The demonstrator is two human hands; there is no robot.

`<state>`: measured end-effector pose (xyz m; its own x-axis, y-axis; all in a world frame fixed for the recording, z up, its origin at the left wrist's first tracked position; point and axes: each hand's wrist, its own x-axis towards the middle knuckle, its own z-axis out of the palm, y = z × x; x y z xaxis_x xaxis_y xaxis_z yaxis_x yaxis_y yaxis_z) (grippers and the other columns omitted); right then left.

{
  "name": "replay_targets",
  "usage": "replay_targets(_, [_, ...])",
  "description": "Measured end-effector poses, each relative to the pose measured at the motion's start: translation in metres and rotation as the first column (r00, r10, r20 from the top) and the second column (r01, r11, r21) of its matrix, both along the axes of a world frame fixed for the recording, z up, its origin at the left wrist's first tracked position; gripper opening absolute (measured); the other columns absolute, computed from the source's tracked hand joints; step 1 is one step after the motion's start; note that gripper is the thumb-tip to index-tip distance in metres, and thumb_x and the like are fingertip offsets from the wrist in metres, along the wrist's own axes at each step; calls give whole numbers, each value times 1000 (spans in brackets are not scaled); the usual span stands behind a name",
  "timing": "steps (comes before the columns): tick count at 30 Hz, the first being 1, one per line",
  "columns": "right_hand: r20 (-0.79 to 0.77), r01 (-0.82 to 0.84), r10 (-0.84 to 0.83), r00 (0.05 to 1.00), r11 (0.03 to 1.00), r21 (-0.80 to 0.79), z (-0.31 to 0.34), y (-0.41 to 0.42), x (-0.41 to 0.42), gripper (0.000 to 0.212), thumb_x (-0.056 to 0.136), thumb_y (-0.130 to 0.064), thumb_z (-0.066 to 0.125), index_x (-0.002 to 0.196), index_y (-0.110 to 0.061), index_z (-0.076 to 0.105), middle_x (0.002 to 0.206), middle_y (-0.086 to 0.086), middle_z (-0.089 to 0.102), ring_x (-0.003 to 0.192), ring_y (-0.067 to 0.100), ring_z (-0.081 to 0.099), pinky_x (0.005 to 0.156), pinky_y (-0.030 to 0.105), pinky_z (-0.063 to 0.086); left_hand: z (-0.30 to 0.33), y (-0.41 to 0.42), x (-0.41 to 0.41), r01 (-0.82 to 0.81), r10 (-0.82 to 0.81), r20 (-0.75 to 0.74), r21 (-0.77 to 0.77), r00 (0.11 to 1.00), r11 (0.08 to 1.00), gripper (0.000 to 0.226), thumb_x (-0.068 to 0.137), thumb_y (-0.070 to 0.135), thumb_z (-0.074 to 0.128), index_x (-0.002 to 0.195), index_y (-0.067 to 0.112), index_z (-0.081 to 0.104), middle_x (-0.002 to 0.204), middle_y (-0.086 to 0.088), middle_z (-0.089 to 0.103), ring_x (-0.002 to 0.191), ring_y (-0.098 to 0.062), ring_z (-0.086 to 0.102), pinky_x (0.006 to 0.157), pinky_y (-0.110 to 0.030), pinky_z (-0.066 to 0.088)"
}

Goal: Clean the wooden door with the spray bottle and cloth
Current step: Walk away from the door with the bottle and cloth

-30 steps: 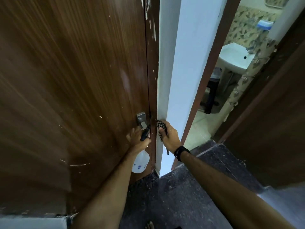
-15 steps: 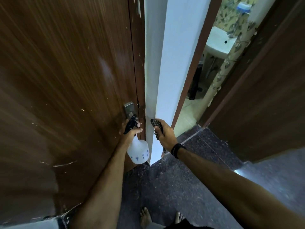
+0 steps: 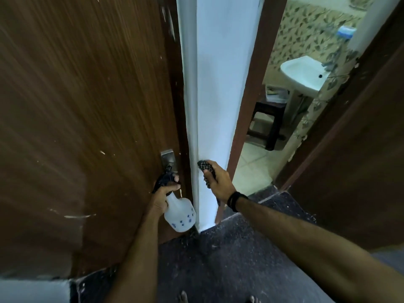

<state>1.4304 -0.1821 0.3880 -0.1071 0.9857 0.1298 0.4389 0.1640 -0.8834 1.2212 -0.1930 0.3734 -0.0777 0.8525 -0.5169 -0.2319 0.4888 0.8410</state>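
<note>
The floor [image 3: 229, 265] is dark speckled stone, dusty with pale grit near the foot of the white wall pillar [image 3: 218, 106]. Two bare feet [image 3: 183, 298] stand on it, well below the pillar at the frame's bottom edge. Right of the pillar, pale tiles [image 3: 253, 169] carry a dark stool [image 3: 270, 125].

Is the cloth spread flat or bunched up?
Bunched: the cloth is wadded in the right hand, fingers curled round it.
</note>
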Motion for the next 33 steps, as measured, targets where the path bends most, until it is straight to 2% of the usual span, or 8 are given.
replay_targets(5, [-49, -75, 76, 996, 997, 27, -4, -1, 9, 33, 106, -35, 45, 133, -18, 53, 96, -7, 60, 83, 14, 59, 76, 36, 56, 2, -49, 11, 18, -14, -152, 21, 988, 1000, 15, 82, -4, 74, 83, 10, 67, 77, 4, 70, 91, -27, 64, 90, -35, 47])
replay_targets(9, [-93, -113, 113, 989, 994, 6, -2, -13, 15, 38, 105, -36, 46, 135, -15, 53, 112, 2, 67, 99, 22, 64, 90, 41, 53, 25, -95, 36, -13, 79, -355, 185, 932, 983, 36, 81, -21, 66, 78, 14, 59, 64, 27, 65, 67, 11, 62, 66, -6, 46])
replay_targets(13, [-126, -204, 203, 971, 979, 6, 12, -29, 15, 35, 106, -25, 50, 137, -10, 53, 128, 9, 65, 118, 24, 60, 102, 35, 46, 30, -136, 43, -105, 232, -550, 252, 803, 962, 39, 73, 4, 86, 102, 19, 66, 102, 5, 66, 95, -1, 61, 94, -35, 49])
replay_targets(15, [-120, -240, 239, 964, 971, 7, 15, -36, 8, 36, 105, -24, 50, 138, -10, 53, 131, 10, 64, 121, 23, 58, 104, 34, 45, 36, -153, 56, -110, 313, -574, 361, 756, 926, 55, 69, 3, 85, 116, 6, 57, 105, -11, 61, 96, -9, 64, 91, -41, 50])
replay_targets(20, [-119, -311, 308, 944, 950, -1, 16, -72, -5, 36, 104, -22, 51, 138, -9, 53, 133, 10, 62, 123, 25, 57, 104, 31, 42, 31, -214, 120, -103, 493, -721, 513, 487, 852, 44, 73, 37, 68, 103, 5, 65, 114, -13, 54, 110, -33, 52, 94, -43, 41])
replay_targets(25, [-117, -403, 393, 912, 912, -81, 13, -103, -10, 34, 105, -23, 50, 137, -13, 53, 132, 6, 63, 122, 21, 57, 105, 34, 44, 21, -244, 164, -141, 439, -520, 516, 733, 845, 36, 77, 18, 64, 111, 29, 62, 110, 16, 61, 107, 17, 58, 91, -12, 48])
replay_targets(30, [-103, -562, 552, 827, 812, -158, 5, -119, 4, 32, 106, -25, 49, 136, -13, 53, 131, 4, 63, 119, 14, 57, 99, 27, 44, -17, -255, 182, -235, 341, -459, 274, 820, 933, 20, 76, -6, 73, 93, 2, 66, 76, 6, 65, 73, 0, 64, 75, -33, 52])
replay_targets(33, [-76, -557, 553, 830, 813, -170, 0, -113, 9, 30, 106, -22, 50, 134, -11, 56, 128, 5, 64, 116, 17, 59, 96, 27, 44, -25, -259, 195, -292, 342, -437, 180, 832, 939, 22, 79, -8, 73, 87, 9, 62, 74, 0, 63, 72, -16, 63, 76, -39, 54])
